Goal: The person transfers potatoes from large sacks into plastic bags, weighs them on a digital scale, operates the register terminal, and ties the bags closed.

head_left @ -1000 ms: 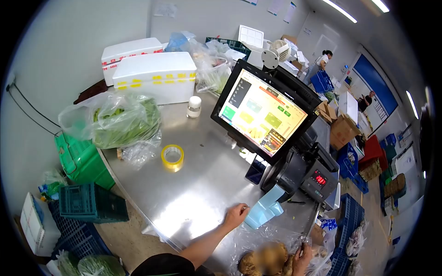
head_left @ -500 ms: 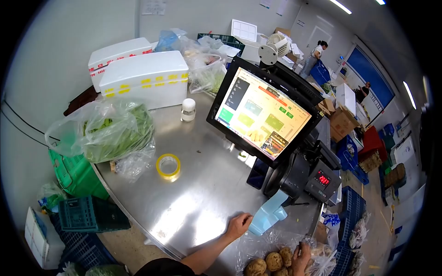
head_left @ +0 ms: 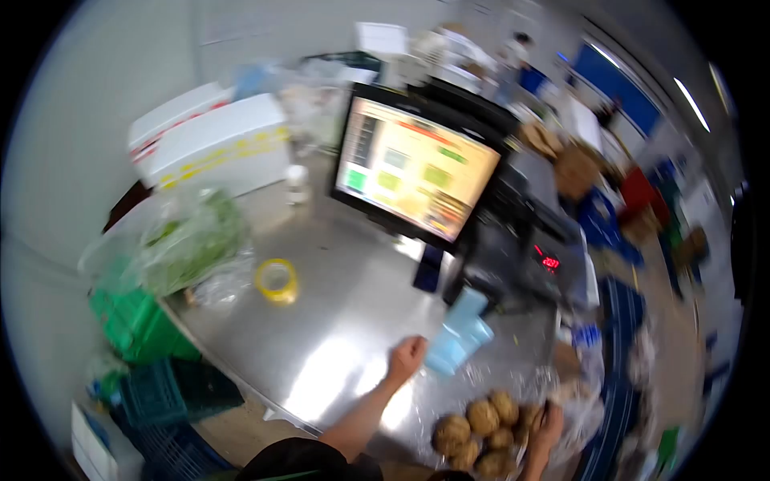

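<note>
My left hand (head_left: 407, 359) is closed, its curled fingers right beside the light blue paper strip (head_left: 459, 335) that hangs from the black printer; whatever they hold is hidden. Several brown potatoes (head_left: 482, 418) lie in a clear plastic bag (head_left: 437, 393) at the front edge of the metal table. At the right side of these potatoes, my right hand (head_left: 547, 426) is closed on the plastic bag. Motion blur softens the finger details.
A lit touchscreen (head_left: 415, 167) stands behind a scale with a red display (head_left: 550, 262). Yellow tape (head_left: 277, 280), bagged greens (head_left: 192, 244), a small bottle (head_left: 297, 184) and white foam boxes (head_left: 224, 144) are at the left. Blue crates (head_left: 619, 321) stand on the right; people work far behind.
The view has shifted and blurred, bringing more of the potatoes into sight. My left hand stays by the blue strip, and my right hand remains at the bag's right side.
</note>
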The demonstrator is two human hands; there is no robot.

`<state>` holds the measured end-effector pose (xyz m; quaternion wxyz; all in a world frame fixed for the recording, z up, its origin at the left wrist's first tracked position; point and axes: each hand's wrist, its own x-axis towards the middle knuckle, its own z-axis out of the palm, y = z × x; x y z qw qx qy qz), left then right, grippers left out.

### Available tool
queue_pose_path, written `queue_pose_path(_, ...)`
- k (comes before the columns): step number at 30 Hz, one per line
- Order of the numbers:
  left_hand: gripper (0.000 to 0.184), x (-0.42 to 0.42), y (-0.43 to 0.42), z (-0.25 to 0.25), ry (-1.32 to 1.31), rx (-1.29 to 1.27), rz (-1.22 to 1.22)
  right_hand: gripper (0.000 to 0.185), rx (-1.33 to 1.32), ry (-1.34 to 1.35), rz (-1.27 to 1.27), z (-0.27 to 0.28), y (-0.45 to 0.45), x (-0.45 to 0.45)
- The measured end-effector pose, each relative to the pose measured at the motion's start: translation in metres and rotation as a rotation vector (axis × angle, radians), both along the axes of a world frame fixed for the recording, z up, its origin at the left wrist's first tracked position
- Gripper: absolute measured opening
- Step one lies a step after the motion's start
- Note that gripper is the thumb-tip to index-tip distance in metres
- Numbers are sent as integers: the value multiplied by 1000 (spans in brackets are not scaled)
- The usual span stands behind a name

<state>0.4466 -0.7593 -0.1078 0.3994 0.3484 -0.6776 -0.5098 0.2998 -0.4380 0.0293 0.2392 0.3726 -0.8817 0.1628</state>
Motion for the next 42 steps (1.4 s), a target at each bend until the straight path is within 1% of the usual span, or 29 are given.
queue_pose_path(1,23,-5,5,-22,-99,-78,71,22,-148,-196,-30,3,9,0)
queue_pose_path(2,26,-14,10,-49,-201,-149,146,25,-146,-149,-67,-3,35,-2)
queue_pose_path(3,32,-11,-5,-64,-69,170,-31,36,-83,-171,-129,-2,49,-5)
queue_pose_path(4,33,-8,-5,-39,-10,212,-32,37,-97,-66,-181,9,51,-1)
queue_pose_path(5,30,-10,-3,-32,42,124,-48,33,-162,-63,-229,6,77,-4)
queue_pose_path(6,25,-12,2,-8,111,277,-58,26,-203,-3,-268,3,95,-9)
queue_pose_path(7,23,-12,2,-5,41,228,-103,21,-215,-36,-352,11,115,-10)
queue_pose_path(8,21,-15,6,9,52,350,-70,19,-269,-59,-446,13,134,-10)
queue_pose_path(9,21,-17,0,4,65,413,-58,18,-324,-80,-516,11,154,-12)
queue_pose_path(11,22,-31,19,27,47,349,-130,18,-384,-71,-592,-4,214,-27)
queue_pose_path(13,22,-48,24,46,37,250,-236,18,-403,-69,-639,-15,241,-46)
queue_pose_path(15,24,-83,72,89,0,203,-370,18,-396,-84,-659,-26,275,-78)
queue_pose_path(17,23,-119,122,128,-21,118,-578,18,-381,-101,-556,-47,288,-116)
queue_pose_path(18,21,-141,154,139,-28,70,-663,18,-368,-107,-500,-58,298,-142)
queue_pose_path(20,19,-183,213,157,-118,-68,-844,19,-177,-183,-374,-96,308,-190)
queue_pose_path(21,19,-207,248,155,-78,-54,-918,18,-149,-208,-340,-109,312,-205)
queue_pose_path(22,20,-229,280,157,-142,-106,-1000,17,-130,-231,-304,-122,310,-218)
queue_pose_path(23,21,-254,311,147,-136,-145,-1063,16,-111,-249,-268,-132,309,-231)
queue_pose_path(25,19,-297,366,131,-163,-274,-1101,15,-64,-245,-334,-138,307,-238)
queue_pose_path(27,17,-333,411,101,-183,-186,-1177,16,-39,-248,-359,-140,303,-241)
queue_pose_path(29,17,-354,446,85,-190,-253,-1225,16,-30,-257,-337,-145,303,-244)
queue_pose_path(31,19,-382,466,32,-111,-397,-1197,17,-12,-263,-330,-152,306,-249)
queue_pose_path(33,16,-393,475,3,-258,-576,-1119,19,-35,-269,-303,-156,306,-251)
queue_pose_path(34,17,-395,475,-8,-219,-664,-1114,20,-65,-273,-290,-152,309,-247)
queue_pose_path(35,19,-395,476,-15,-178,-751,-1106,23,-82,-256,-263,-147,311,-242)
queue_pose_path(38,19,-387,486,-8,-328,-758,-1075,31,-76,-299,-191,-142,320,-231)
queue_pose_path(39,18,-388,487,-7,-347,-754,-1072,32,-68,-341,-174,-141,323,-230)
queue_pose_path(41,11,-392,490,-13,-425,-741,-1031,30,-79,-325,-152,-139,323,-230)
queue_pose_path(42,10,-394,493,-21,-427,-795,-1022,25,-86,-314,-144,-141,322,-233)
